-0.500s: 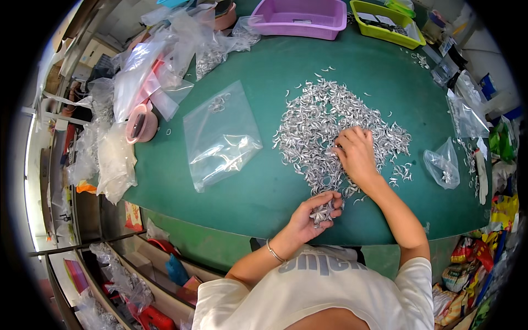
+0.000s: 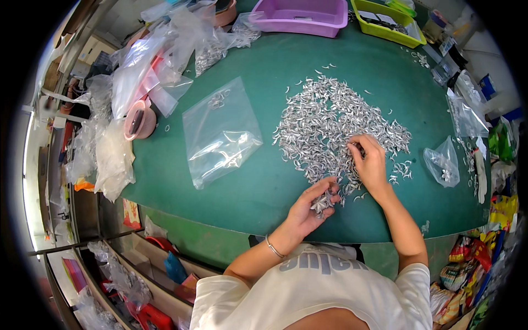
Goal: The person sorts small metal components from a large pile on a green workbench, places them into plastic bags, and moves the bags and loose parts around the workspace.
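A broad pile of small, curved silver metal pieces (image 2: 324,118) lies spread on the green table, right of the middle. My left hand (image 2: 311,208), palm up at the pile's near edge, cups a small bunch of the same silver pieces (image 2: 323,203) in its curled fingers. Over the pile's lower right side, my right hand (image 2: 369,162) has its thumb and fingers bent toward each other among the pieces. What sits between those fingertips cannot be told from the pile beneath. Left of the pile, a flat clear plastic bag (image 2: 223,135) has a few rings near its top.
A purple basin (image 2: 300,25) and a yellow-green tray (image 2: 388,30) stand at the far edge. Plastic bags (image 2: 148,71) and a pink container (image 2: 144,124) crowd the left side. A small clear bag with pieces (image 2: 443,162) lies at the right. The green table (image 2: 192,206) curves nearby.
My right hand has moved slightly right and nearer, across the pile. My left hand has shifted a little up toward the pile, still holding its bunch of silver pieces.
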{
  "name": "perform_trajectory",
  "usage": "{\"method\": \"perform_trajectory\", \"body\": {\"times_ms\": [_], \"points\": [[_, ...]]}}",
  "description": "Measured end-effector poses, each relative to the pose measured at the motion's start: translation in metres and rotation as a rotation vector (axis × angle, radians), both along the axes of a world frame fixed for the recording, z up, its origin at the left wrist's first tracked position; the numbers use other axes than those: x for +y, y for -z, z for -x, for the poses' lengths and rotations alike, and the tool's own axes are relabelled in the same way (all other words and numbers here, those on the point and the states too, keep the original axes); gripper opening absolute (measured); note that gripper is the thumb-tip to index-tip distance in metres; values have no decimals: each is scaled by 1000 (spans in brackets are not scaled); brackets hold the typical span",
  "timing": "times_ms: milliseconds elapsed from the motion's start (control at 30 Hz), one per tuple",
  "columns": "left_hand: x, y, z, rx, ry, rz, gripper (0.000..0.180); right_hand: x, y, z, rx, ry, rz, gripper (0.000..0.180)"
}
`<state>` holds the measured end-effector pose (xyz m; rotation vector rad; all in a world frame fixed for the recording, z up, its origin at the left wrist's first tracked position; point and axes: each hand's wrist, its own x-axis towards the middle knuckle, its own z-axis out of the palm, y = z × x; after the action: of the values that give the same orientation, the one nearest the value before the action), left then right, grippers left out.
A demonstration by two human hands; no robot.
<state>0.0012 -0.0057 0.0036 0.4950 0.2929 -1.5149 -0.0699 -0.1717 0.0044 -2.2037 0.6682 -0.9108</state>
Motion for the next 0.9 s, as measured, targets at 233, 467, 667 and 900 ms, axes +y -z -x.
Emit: {"method": "perform_trajectory", "body": {"times_ms": [233,467,667,900], "points": [[0,4,3,-13,8,18,31,-8,-16,31,78,6,-216,12],[-17,-23,5,-47,55,-42,36,17,-37,38,228,-303,-433,19],[-13,12,6,52,171,81,35,-46,17,22,254,-21,304,34],[-8,2,6,-108,124,42,43,-32,-4,60,403,-252,249,26]]}}
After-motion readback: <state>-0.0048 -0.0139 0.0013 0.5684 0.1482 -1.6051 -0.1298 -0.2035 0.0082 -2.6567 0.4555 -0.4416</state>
